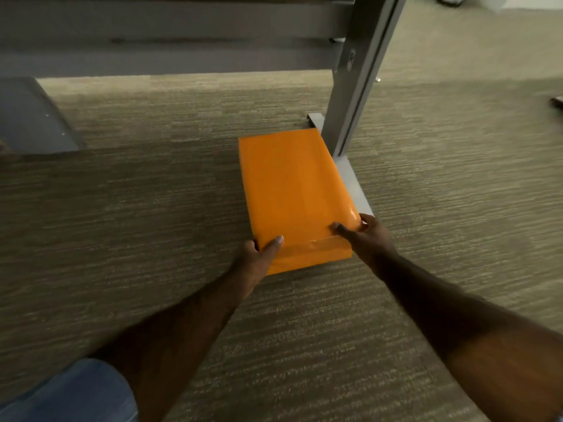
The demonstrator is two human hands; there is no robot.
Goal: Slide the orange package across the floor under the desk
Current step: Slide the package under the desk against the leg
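**Orange package on floor beside desk leg, both hands on near end**

Orange package [292,196]: flat, rectangular, lying on the carpeted floor [152,208] with its long axis running near to far. Wrapping is glossy, with a taped seam across the near end.

Left hand [259,257]: on the near left corner of the package. Thumb lies on the top face; the fingers [251,246] curl around the left edge, closed on the package.

Right hand [370,236]: on the near right corner. Thumb on top, the other digits wrapped over the right edge, likewise clamped on the package. Both forearms reach in from the near side, bare.

Obstacles: the grey metal desk leg [359,77] rises just right of the package's far half. Its flat foot [350,181] runs near to far along the floor, directly beside the package's right edge; whether they touch, cannot tell. The right hand sits at the near end of this foot.

Desk [170,35]: grey crossbars of the frame span the far side of the view, above the floor. Carpet beyond the package's far end is bare up to those bars.

Other items: a dark grey slanted panel [33,117] at far left, well apart from the package. Blue denim fabric [76,394] at near left corner. A small dark object [557,102] at the right edge, too cropped to identify.
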